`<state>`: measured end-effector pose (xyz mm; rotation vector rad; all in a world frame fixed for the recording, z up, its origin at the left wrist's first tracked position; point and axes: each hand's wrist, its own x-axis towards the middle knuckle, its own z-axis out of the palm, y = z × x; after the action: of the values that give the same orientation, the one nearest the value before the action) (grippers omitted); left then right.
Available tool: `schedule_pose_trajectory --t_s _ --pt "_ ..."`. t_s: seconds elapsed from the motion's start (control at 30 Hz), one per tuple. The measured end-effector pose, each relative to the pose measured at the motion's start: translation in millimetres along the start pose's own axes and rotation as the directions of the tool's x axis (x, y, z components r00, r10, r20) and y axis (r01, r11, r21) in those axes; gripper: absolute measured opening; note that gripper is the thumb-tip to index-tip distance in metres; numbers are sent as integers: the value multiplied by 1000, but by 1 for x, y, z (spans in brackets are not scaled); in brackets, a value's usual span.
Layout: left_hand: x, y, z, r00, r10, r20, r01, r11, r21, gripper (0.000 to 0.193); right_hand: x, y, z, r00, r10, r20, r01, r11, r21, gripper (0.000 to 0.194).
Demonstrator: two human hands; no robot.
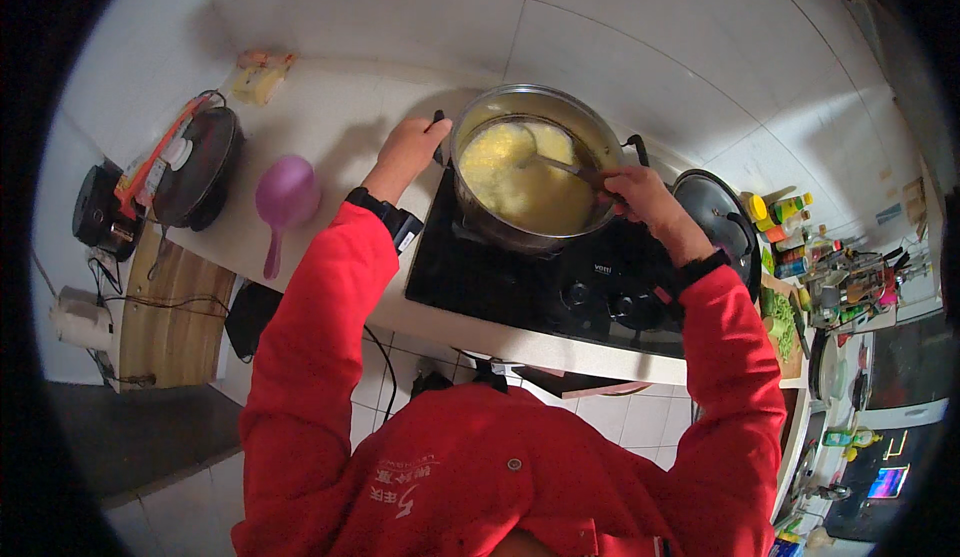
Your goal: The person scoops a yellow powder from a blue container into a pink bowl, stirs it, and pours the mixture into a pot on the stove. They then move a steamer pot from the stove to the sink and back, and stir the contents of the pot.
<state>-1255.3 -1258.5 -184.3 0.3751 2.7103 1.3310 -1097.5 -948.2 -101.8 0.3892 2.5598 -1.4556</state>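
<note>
A deep stainless-steel pot (517,228) stands on a black cooktop (487,272). Pale yellow food (491,174) lies in cloudy liquid inside it. My left hand (409,153) grips the black side handle (439,138) at the pot's left. Over the pot's right rim, my right hand (641,198) holds the dark handle of a long cooking utensil (564,167). Its head dips among the yellow food, so I cannot tell whether it is a ladle or a skimmer. A second black handle (637,150) sticks out at the pot's right.
Left on the counter are a purple dipper (286,191), a dark pan (201,170) and a yellow food packet (259,84). A glass lid (712,215) leans right of the cooktop. Beyond it stand several seasoning bottles (787,212) and a cutting board (790,368) with chopped greens (784,324).
</note>
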Motion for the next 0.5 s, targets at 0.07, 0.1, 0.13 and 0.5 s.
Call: schedule_pose_trajectory --t_s 0.07,0.1,0.13,0.5 --pt "3 -4 2 1000 -21 2 21 1000 -9 53 -9 7 -7 975 -212 -73 176 924 -340 31" --pt "4 -6 3 1000 -11 -6 11 1000 -18 52 -15 9 -11 971 -228 -66 181 890 -418 31" --pt "4 -7 3 1000 -10 -2 10 1000 -30 52 -22 10 -14 966 -252 -54 193 846 -496 32" --pt "-10 5 -4 997 -70 23 73 982 -175 53 -72 -2 -10 968 172 180 -226 911 345 33"
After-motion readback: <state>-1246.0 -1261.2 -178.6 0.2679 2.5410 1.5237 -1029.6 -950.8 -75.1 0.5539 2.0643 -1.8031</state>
